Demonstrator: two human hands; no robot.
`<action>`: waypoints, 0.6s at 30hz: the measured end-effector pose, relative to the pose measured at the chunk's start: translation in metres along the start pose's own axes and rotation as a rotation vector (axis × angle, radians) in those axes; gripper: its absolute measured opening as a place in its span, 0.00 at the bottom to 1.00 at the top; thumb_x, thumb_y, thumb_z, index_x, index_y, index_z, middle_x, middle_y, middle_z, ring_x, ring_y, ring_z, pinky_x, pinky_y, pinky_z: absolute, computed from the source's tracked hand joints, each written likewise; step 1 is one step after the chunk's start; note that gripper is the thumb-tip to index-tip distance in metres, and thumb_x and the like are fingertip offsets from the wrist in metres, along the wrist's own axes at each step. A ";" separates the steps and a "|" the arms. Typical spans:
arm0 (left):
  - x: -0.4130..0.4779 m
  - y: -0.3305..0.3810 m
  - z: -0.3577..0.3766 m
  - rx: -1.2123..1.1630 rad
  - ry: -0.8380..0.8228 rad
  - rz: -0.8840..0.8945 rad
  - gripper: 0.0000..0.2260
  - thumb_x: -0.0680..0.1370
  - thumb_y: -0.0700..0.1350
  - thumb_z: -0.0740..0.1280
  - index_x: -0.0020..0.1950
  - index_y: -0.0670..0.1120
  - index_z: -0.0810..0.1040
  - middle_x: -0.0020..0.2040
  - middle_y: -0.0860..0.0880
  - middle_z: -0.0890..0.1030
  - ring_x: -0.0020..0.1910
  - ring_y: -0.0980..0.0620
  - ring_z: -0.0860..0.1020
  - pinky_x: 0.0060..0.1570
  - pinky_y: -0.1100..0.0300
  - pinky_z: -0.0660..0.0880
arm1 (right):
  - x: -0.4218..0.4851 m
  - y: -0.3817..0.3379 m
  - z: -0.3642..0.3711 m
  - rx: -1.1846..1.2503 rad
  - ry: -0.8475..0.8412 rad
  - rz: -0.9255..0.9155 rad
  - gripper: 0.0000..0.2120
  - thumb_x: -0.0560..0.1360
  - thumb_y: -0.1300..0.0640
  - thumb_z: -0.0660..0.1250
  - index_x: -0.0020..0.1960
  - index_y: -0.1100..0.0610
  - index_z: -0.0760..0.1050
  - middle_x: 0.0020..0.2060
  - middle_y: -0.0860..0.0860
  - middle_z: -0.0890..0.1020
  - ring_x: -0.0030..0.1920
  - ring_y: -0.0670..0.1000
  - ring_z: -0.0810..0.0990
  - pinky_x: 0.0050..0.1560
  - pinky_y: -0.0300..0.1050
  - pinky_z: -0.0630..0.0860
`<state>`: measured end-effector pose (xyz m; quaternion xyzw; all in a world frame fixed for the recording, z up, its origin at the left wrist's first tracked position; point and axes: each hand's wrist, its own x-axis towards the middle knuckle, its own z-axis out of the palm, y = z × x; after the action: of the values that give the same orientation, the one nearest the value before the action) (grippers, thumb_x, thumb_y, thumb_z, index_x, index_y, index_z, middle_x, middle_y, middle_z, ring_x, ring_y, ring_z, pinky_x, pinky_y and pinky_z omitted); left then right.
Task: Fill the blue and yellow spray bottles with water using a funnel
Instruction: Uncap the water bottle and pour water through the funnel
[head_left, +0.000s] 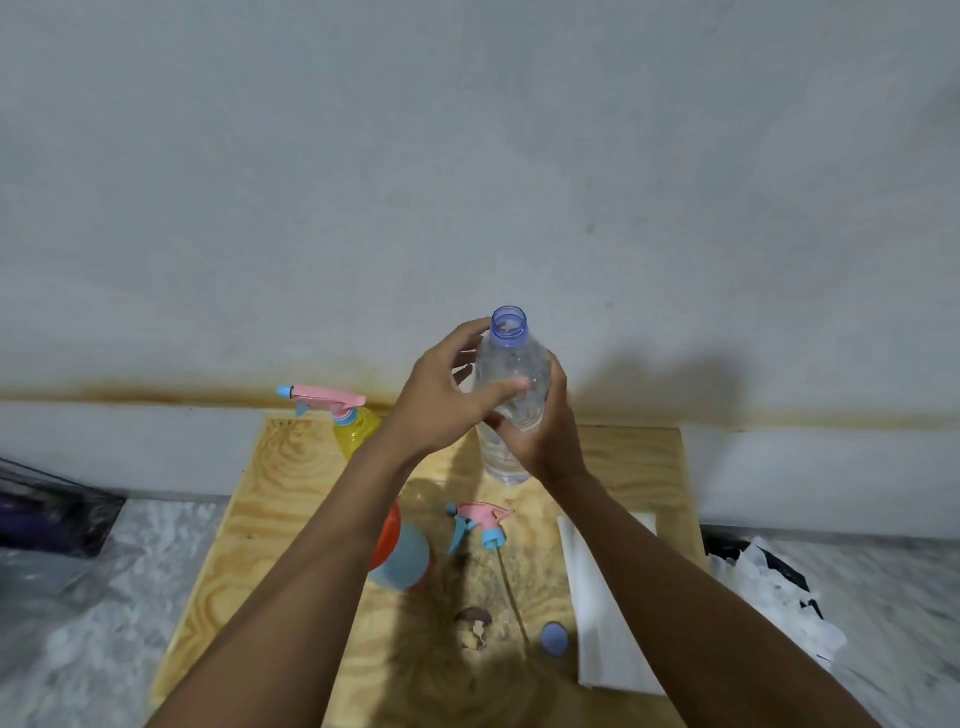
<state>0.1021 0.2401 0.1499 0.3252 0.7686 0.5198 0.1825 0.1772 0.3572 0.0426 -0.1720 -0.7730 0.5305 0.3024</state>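
Note:
I hold a clear uncapped water bottle (511, 395) upright above the wooden board (291, 499). My right hand (540, 431) wraps its body from the right and my left hand (441, 400) grips it from the left, thumb across the front. The yellow spray bottle (356, 428) stands at the board's far left with its pink and blue trigger head on. The blue spray bottle (408, 556) stands below my left forearm with an orange funnel (387, 535) in its neck, partly hidden. Its removed trigger head (480, 522) lies on the board.
A blue bottle cap (555, 638) lies near the board's front. Folded white paper (608, 613) rests on the board's right side. A dark bag (47, 514) sits on the floor at left, and crumpled white and black plastic (774, 597) at right. A wall rises just behind the board.

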 end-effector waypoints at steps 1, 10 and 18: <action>0.000 0.000 0.001 -0.003 -0.002 -0.002 0.27 0.71 0.47 0.78 0.69 0.52 0.74 0.60 0.55 0.81 0.59 0.58 0.78 0.61 0.65 0.75 | 0.000 0.000 -0.001 -0.013 -0.008 -0.010 0.45 0.67 0.42 0.76 0.74 0.53 0.56 0.68 0.55 0.72 0.67 0.54 0.75 0.63 0.55 0.77; -0.001 0.007 0.000 0.000 0.001 -0.007 0.25 0.72 0.44 0.77 0.68 0.53 0.74 0.58 0.57 0.80 0.56 0.64 0.77 0.54 0.73 0.73 | 0.007 -0.004 -0.006 -0.017 -0.024 -0.031 0.40 0.68 0.47 0.74 0.71 0.64 0.61 0.62 0.50 0.74 0.61 0.44 0.76 0.58 0.52 0.80; -0.006 0.048 -0.016 -0.015 0.029 0.032 0.23 0.72 0.48 0.77 0.67 0.53 0.77 0.55 0.55 0.83 0.55 0.57 0.81 0.53 0.66 0.78 | 0.010 -0.048 -0.025 -0.008 0.029 -0.115 0.41 0.69 0.42 0.73 0.74 0.58 0.61 0.64 0.47 0.76 0.60 0.38 0.78 0.58 0.41 0.79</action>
<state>0.1113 0.2364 0.1997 0.3284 0.7620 0.5330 0.1656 0.1886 0.3629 0.0960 -0.1361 -0.7793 0.5067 0.3427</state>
